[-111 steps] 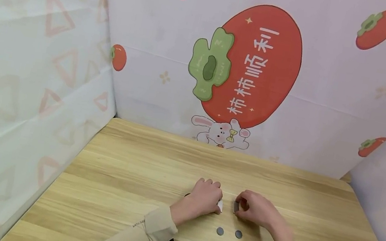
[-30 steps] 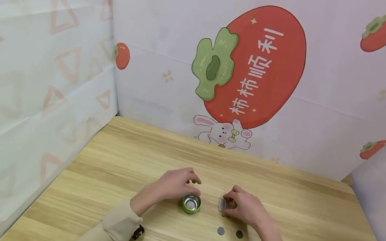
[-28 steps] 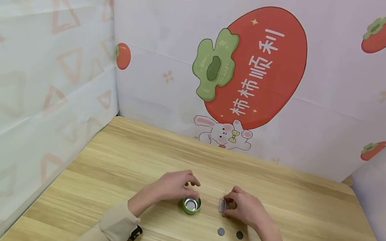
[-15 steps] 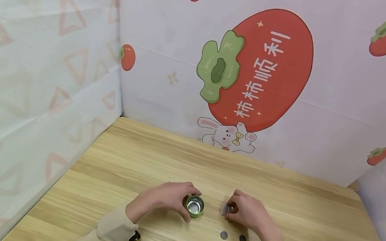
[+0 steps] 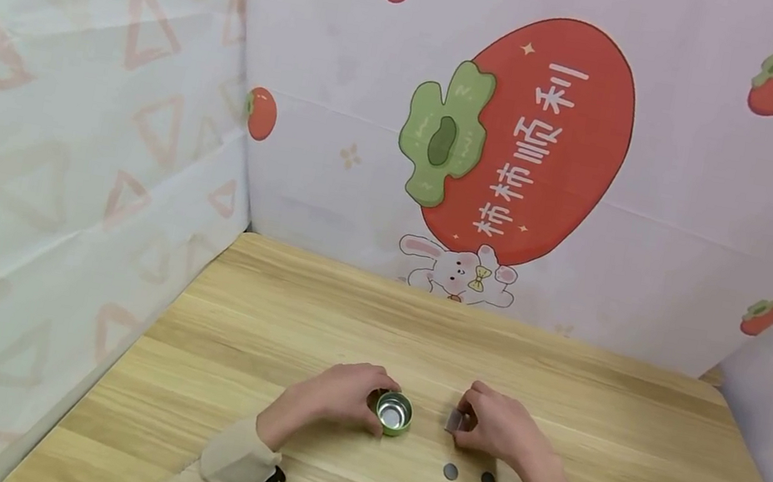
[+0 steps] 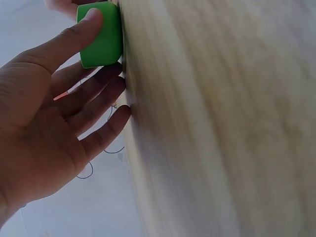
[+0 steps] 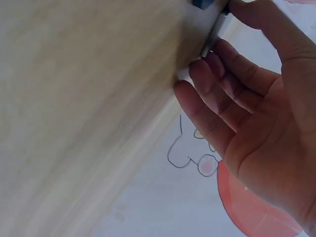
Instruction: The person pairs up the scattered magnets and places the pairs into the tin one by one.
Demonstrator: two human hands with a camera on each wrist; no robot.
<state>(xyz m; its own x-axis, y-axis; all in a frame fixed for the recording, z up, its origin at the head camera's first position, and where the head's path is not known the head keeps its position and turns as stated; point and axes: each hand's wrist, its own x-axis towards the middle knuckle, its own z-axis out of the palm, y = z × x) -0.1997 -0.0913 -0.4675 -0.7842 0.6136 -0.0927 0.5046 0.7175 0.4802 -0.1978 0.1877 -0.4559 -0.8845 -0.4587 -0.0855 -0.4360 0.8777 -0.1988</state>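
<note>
A small round green tin (image 5: pixel 393 419), uncovered and silvery inside, stands on the wooden table. My left hand (image 5: pixel 339 394) grips it from the left, and in the left wrist view my thumb presses the green wall of the tin (image 6: pixel 102 42). Just to the right, my right hand (image 5: pixel 504 428) pinches a small flat grey rectangular piece (image 5: pixel 454 420) between thumb and fingers. That piece (image 7: pixel 214 35) appears edge-on, thin and metallic, in the right wrist view. Two round dark discs lie nearer to me, a grey disc (image 5: pixel 451 472) and a darker disc (image 5: pixel 488 480).
The wood-grain table (image 5: pixel 252 321) meets a printed back cloth (image 5: pixel 313 179) at its far edge. A cloth wall (image 5: pixel 78 226) stands along the left side, another at the right. A dark blue thing (image 7: pixel 201 3) is cut off at the right wrist view's top.
My left hand, earlier by a whitish thing near the right hand, moved left, then lowered behind the tin and came around it. The right hand keeps the grey piece nearly in place.
</note>
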